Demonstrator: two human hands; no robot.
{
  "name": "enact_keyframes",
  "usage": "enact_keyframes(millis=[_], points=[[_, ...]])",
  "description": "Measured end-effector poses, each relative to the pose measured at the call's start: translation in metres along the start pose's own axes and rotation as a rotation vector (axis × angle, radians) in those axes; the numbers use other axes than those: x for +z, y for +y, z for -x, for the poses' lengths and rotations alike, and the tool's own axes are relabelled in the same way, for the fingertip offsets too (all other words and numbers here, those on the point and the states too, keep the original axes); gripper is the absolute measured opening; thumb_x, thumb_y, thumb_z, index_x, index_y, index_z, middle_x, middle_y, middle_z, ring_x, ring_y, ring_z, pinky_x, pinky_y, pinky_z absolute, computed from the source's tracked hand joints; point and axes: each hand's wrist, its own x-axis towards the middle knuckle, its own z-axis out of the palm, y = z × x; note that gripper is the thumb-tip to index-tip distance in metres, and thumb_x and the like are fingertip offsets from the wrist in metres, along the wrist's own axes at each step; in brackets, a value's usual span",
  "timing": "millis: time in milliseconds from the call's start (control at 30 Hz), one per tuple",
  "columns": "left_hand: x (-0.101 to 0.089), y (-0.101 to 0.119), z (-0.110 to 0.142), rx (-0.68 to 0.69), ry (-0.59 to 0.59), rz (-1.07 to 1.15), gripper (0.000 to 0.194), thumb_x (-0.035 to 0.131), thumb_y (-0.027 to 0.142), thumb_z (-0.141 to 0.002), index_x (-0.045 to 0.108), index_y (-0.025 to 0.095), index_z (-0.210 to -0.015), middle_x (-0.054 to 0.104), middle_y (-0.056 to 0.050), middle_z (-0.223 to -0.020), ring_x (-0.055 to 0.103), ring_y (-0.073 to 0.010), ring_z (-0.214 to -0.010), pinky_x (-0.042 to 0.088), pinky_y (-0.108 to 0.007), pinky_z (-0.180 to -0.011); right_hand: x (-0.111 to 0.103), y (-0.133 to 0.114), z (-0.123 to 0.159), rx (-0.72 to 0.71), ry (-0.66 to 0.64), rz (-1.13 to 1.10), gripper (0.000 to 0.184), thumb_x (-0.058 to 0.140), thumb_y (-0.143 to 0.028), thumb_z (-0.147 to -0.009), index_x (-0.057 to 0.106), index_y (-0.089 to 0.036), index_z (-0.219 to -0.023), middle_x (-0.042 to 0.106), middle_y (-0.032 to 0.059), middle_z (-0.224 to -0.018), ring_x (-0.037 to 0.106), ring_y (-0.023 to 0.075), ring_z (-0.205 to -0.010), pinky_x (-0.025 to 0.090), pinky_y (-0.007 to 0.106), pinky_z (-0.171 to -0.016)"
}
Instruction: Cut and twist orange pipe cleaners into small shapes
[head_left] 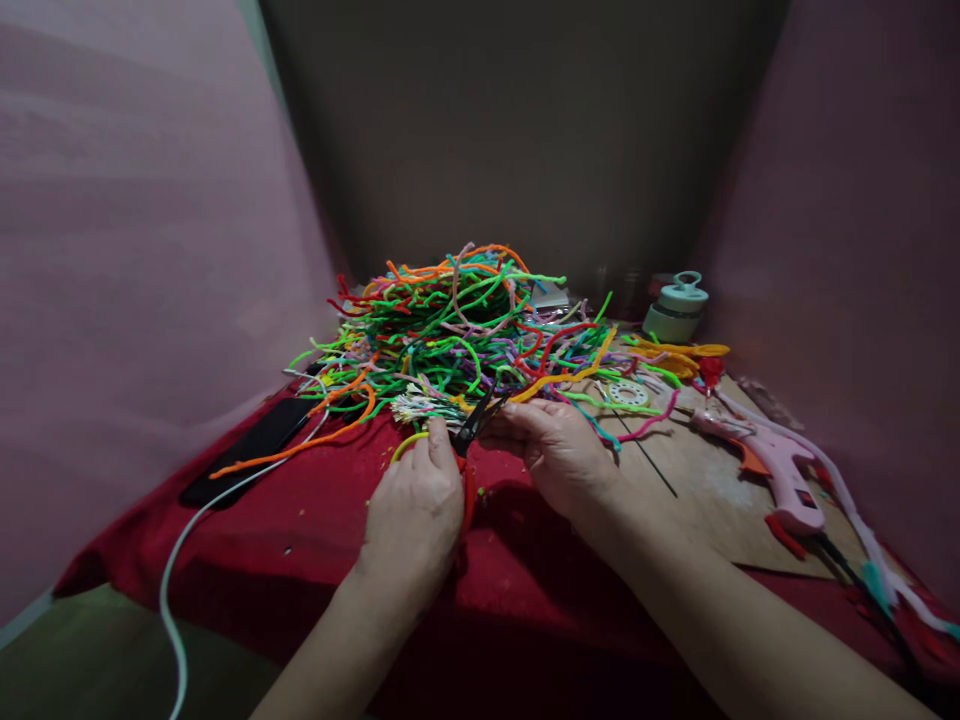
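My left hand (416, 495) is closed around a pair of scissors (469, 430) with dark blades and a red handle. The blades point up and away, towards the fingertips of my right hand (566, 450). Those fingers pinch a yellow-orange pipe cleaner (566, 379) beside the blades; the exact grip is partly hidden. Just beyond both hands lies a bundle of thin pale-tipped stems (424, 405). A bright yellow curved piece (407, 444) shows by my left thumb. Behind rises a big tangled heap of coloured pipe cleaners (450, 330).
A red cloth (315, 525) covers the table. At left lie a black phone (247, 455) and a white cable (176, 560). On the brown board (675, 500) at right are a pink glue gun (780, 475) and a pale tape roll (628, 394). A mint-lidded jar (675, 308) stands behind.
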Motion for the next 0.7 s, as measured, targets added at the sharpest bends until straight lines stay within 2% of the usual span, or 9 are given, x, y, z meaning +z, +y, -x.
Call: enact_keyframes(millis=[133,233,300,367,467,533,633,700], points=[[0.003,0.001,0.001,0.017,0.01,0.063,0.041,0.029,0.004,-0.084,0.039,0.002,-0.124,0.062,-0.016,-0.093,0.063,-0.0213,-0.082,0.049,-0.028,-0.067,-0.001,0.001,-0.001,0.014,0.007,-0.022,0.012,0.064,-0.024,-0.063,0.066,-0.012,-0.064,0.068,0.0063,-0.065,0.061,0.0146,-0.058,0.049,0.031,-0.065],[0.006,-0.002,0.001,0.006,-0.041,0.163,0.045,0.032,0.005,-0.082,0.035,0.004,-0.127,0.064,-0.016,-0.092,0.065,-0.0211,-0.078,0.048,-0.027,-0.061,-0.002,0.001,-0.002,0.026,0.032,-0.047,0.011,0.062,-0.024,-0.063,0.065,-0.013,-0.064,0.068,0.0058,-0.064,0.062,0.015,-0.059,0.048,0.031,-0.066],[0.007,-0.007,0.0,-0.035,-0.062,0.26,0.047,0.036,0.009,-0.082,0.033,0.007,-0.128,0.066,-0.012,-0.083,0.066,-0.0216,-0.071,0.047,-0.027,-0.056,-0.003,0.001,-0.003,0.022,0.048,-0.037,0.012,0.06,-0.024,-0.064,0.065,-0.012,-0.065,0.068,0.0058,-0.064,0.063,0.0152,-0.06,0.048,0.03,-0.066],[0.007,-0.015,-0.002,-0.118,0.008,0.386,0.046,0.039,0.016,-0.082,0.034,0.011,-0.128,0.066,-0.01,-0.079,0.066,-0.0224,-0.069,0.046,-0.027,-0.057,-0.004,0.0,-0.003,0.007,0.059,-0.004,0.013,0.059,-0.024,-0.064,0.065,-0.012,-0.065,0.068,0.0064,-0.064,0.063,0.0155,-0.062,0.048,0.029,-0.065],[0.002,-0.028,-0.008,-0.23,0.167,0.686,0.041,0.045,0.028,-0.082,0.04,0.017,-0.121,0.066,-0.007,-0.088,0.064,-0.0214,-0.077,0.046,-0.028,-0.063,-0.003,0.0,-0.003,-0.021,0.07,0.031,0.012,0.058,-0.023,-0.064,0.063,-0.012,-0.064,0.068,0.0065,-0.064,0.063,0.0153,-0.061,0.047,0.028,-0.062],[-0.001,-0.033,-0.011,-0.232,0.178,0.99,0.039,0.049,0.034,-0.08,0.043,0.019,-0.116,0.065,-0.005,-0.091,0.063,-0.0195,-0.082,0.047,-0.028,-0.071,-0.003,-0.001,-0.003,-0.035,0.083,0.031,0.011,0.058,-0.023,-0.063,0.062,-0.013,-0.063,0.068,0.0057,-0.063,0.062,0.0147,-0.058,0.047,0.028,-0.061],[-0.004,-0.032,-0.013,-0.152,0.027,1.455,0.041,0.055,0.034,-0.076,0.043,0.022,-0.113,0.065,-0.003,-0.095,0.06,-0.0173,-0.089,0.045,-0.029,-0.079,-0.003,-0.001,-0.003,-0.048,0.082,0.027,0.011,0.058,-0.023,-0.063,0.061,-0.013,-0.062,0.066,0.0047,-0.06,0.06,0.0138,-0.055,0.046,0.028,-0.059],[-0.003,-0.029,-0.012,-0.113,-0.078,1.629,0.043,0.061,0.031,-0.073,0.044,0.023,-0.112,0.064,-0.001,-0.092,0.06,-0.0154,-0.086,0.045,-0.027,-0.078,-0.004,-0.001,-0.002,-0.056,0.066,0.024,0.011,0.058,-0.023,-0.063,0.061,-0.013,-0.062,0.065,0.0043,-0.059,0.059,0.0132,-0.054,0.046,0.027,-0.057]])
